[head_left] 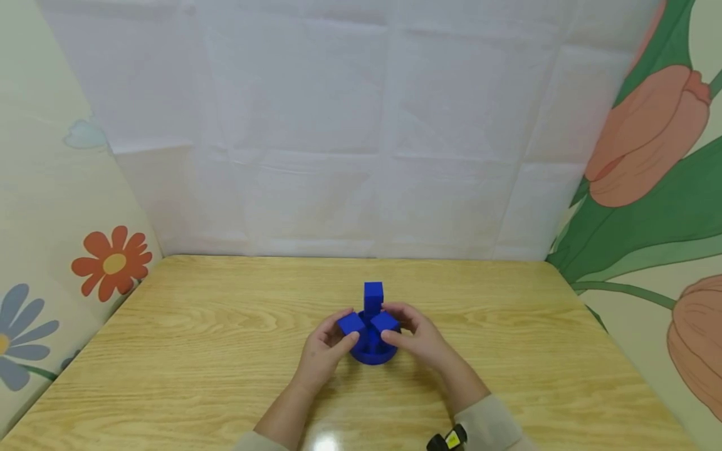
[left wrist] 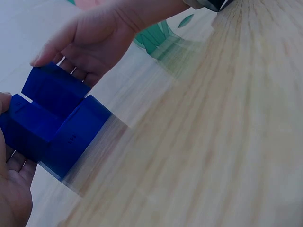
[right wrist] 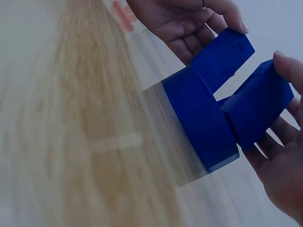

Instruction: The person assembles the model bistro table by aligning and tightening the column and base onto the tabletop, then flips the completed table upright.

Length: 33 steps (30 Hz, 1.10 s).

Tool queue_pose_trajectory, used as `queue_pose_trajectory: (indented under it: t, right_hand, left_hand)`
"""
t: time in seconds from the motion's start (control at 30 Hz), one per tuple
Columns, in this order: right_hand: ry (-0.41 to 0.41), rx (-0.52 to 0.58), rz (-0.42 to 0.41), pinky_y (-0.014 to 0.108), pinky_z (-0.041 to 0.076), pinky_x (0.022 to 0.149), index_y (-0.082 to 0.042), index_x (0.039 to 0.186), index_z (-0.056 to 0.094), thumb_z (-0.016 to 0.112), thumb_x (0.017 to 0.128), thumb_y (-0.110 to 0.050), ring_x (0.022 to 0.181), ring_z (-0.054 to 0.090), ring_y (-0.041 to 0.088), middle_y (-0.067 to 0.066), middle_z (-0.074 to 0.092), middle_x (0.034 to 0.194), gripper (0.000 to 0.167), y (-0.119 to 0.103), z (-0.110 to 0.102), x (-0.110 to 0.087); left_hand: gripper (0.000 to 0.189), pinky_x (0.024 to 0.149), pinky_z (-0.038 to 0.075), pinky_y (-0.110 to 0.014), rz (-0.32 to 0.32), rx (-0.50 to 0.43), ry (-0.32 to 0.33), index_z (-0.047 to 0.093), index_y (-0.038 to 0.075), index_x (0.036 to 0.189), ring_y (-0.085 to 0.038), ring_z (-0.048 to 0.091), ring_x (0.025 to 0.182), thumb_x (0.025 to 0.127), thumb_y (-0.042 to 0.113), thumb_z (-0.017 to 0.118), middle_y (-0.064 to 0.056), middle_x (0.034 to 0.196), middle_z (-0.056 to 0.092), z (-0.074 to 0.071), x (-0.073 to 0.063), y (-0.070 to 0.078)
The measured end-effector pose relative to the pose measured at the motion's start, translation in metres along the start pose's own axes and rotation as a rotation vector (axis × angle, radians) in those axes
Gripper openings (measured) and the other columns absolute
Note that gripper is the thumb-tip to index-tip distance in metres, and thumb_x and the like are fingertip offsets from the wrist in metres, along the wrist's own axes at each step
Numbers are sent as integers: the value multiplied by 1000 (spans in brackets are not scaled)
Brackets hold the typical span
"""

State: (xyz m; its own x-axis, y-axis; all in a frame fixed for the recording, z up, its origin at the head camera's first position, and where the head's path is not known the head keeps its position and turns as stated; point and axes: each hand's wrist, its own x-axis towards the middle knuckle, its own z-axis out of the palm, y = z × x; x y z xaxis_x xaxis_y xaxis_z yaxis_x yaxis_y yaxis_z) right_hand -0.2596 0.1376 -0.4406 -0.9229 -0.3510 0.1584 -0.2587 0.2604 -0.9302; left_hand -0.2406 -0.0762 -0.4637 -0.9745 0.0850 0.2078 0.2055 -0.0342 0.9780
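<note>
A blue round holder (head_left: 373, 359) with a low outer wall stands on the wooden table. Three blue blocks rise from it. My left hand (head_left: 320, 360) grips the left block (head_left: 351, 323), thumb on the near side and fingers behind it. On the other side, my right hand (head_left: 424, 341) holds the right block (head_left: 386, 321) between thumb and fingers. The back block (head_left: 373, 297) stands upright and taller, untouched at its top. Both wrist views show the gripped blocks leaning outward above the holder's smooth wall (right wrist: 199, 123). The blocks' lower ends are partly hidden by the wall.
The wooden tabletop (head_left: 225, 326) stretches around the holder on every side. A white creased cloth (head_left: 350, 138) hangs behind the table. Flower-patterned sheets flank it at left (head_left: 45, 188) and right (head_left: 648, 250). A black strap (head_left: 448, 438) sits near the right sleeve.
</note>
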Motion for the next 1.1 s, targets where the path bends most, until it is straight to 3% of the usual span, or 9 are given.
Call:
queue_pose_trajectory:
  t: [0.13, 0.4, 0.6, 0.87, 1.1]
  right_hand:
    - [58, 19, 20, 47, 44, 107, -2, 133, 55, 67, 93, -18, 122, 56, 32, 20, 61, 130, 45, 1, 2, 1]
    - [140, 64, 12, 24, 48, 92, 4, 126, 59, 65, 90, -6, 103, 59, 13, 22, 64, 117, 38, 3, 4, 4]
    - [171, 9, 27, 26, 46, 85, -2, 126, 61, 69, 88, -8, 94, 53, 14, 18, 62, 114, 39, 0, 5, 6]
    - [127, -40, 15, 25, 41, 80, -7, 135, 57, 67, 91, -11, 91, 47, 14, 18, 56, 123, 45, 1, 5, 7]
    - [127, -13, 40, 28, 40, 81, -6, 131, 56, 68, 89, -13, 95, 47, 16, 16, 56, 123, 44, 0, 5, 10]
  left_hand:
    - [46, 90, 49, -13, 0, -1, 2, 53, -8, 133, 3, 61, 105, 89, 0, 65, -27, 131, 59, 0, -1, 0]
    - [46, 92, 48, -13, -4, 15, 0, 53, -7, 134, 4, 60, 107, 90, 2, 66, -26, 133, 58, 0, -1, 1]
    - [46, 92, 48, -13, -14, 3, -4, 53, -6, 134, 4, 60, 106, 89, -1, 65, -26, 133, 59, 0, 0, 1]
    - [46, 91, 49, -13, -2, 21, 2, 53, -7, 133, 2, 60, 105, 90, 0, 65, -26, 131, 59, 0, -1, 2]
    - [46, 92, 48, -13, -7, 19, -1, 53, -6, 134, 3, 59, 107, 90, 0, 65, -25, 134, 58, 0, 0, 1]
